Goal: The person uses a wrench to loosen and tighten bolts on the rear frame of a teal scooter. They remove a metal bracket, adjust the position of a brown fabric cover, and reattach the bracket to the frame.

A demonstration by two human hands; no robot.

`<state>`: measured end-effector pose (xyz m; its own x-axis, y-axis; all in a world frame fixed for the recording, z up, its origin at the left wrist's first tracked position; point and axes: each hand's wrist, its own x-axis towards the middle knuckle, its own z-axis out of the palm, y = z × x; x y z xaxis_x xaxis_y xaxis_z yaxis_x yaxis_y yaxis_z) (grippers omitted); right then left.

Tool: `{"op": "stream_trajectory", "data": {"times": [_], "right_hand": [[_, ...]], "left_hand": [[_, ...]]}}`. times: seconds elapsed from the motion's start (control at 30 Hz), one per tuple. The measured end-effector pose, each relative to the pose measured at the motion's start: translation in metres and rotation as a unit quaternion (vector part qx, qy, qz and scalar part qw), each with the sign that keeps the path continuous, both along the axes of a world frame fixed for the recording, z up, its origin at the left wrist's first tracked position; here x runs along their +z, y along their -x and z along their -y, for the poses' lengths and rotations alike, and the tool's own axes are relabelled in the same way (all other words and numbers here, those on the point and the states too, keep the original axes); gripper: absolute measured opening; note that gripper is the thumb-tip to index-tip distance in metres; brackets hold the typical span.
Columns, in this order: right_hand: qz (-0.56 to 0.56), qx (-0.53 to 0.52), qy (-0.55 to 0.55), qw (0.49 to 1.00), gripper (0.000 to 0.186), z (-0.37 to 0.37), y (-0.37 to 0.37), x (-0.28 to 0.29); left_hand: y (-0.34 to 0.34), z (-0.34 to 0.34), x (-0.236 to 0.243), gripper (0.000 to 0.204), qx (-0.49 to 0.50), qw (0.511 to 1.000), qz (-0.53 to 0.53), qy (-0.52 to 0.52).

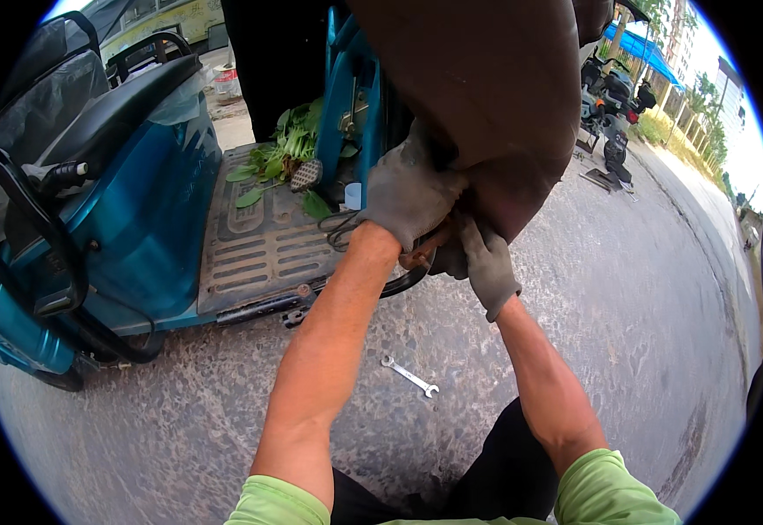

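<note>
A large brown leather-like cover hangs over the front of a teal three-wheeled scooter. Both my hands wear grey gloves and work at its lower edge. My left hand is curled closed against the cover, its fingertips hidden in the dark gap beneath. Lower and to the right, my right hand has its fingers bent closed at the same edge; what they hold is hidden. Between the hands a rusty brown metal part shows, beside a black tube bumper. On the pavement below lies a silver wrench.
Green leafy plants lie on the scooter's ribbed footboard, near a small white cup and a thin dark cable. A black seat stands left. Parked motorbikes and a blue canopy are at the far right.
</note>
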<state>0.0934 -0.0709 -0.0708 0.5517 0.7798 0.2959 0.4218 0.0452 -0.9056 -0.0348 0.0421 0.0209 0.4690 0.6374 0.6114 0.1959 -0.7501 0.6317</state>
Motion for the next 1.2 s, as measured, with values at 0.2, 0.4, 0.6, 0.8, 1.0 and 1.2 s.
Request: {"op": "stream_trajectory", "data": {"times": [0.2,0.4,0.6,0.8,1.0,1.2], "right_hand": [[-0.073,0.021,-0.008,0.997,0.046,0.0,0.007,0.009],[0.058,-0.018,-0.044,0.997,0.041,-0.009,-0.018,-0.028],[-0.13,0.032,0.077,0.988,0.031,0.002,-0.002,0.007],[0.165,-0.051,-0.035,0.984,0.039,0.001,-0.006,-0.019],[-0.136,-0.024,0.007,0.99,0.052,0.004,0.018,0.011],[-0.146,0.05,0.002,0.988,0.054,0.0,0.009,-0.005]], "left_hand": [[-0.001,-0.002,-0.002,0.072,-0.001,1.0,0.006,-0.007],[-0.003,-0.001,-0.002,0.073,-0.009,1.0,0.016,-0.009],[-0.003,-0.006,-0.007,0.071,0.013,0.999,0.008,-0.044],[-0.002,0.0,0.0,0.071,0.014,0.999,0.014,-0.032],[0.0,-0.002,-0.003,0.072,0.017,0.999,0.017,-0.021],[-0.002,-0.002,-0.001,0.072,0.005,1.0,0.015,-0.024]]}}
